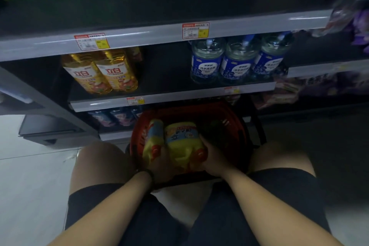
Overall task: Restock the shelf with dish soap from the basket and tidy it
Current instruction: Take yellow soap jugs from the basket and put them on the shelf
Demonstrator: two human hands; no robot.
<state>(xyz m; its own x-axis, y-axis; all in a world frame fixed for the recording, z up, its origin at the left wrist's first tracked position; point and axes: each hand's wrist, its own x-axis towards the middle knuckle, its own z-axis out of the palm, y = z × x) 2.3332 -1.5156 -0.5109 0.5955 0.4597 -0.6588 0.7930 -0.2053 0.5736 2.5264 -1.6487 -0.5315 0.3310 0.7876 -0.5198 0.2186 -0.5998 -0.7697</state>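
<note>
1. Your right hand (213, 159) has its fingers curled round the cap end of the right jug (182, 142). The jug lies on its side in the red basket (236, 126) between your knees. That is a sideways, one-handed hold on a smooth, probably heavy jug, so it could slip as you lift.
2. Your left hand (160, 166) sits low between the two jugs, touching the left jug (153, 139). Its fingers are hidden, so I cannot tell whether it grips anything. If it only rests there, the left jug may roll or tip when its neighbour comes out.
3. Both jugs press against each other. Pulling one could drag the other over the basket's rim.
4. The free gap on the middle shelf (179, 96) lies between the yellow bottles (101, 72) and the blue bottles (236, 62). A jug swung in wide could knock either row over.
5. The upper shelf edge (149, 33) overhangs that gap, so a high lift may strike it.
6. The basket looks light. Tugging may shift it on the floor.
</note>
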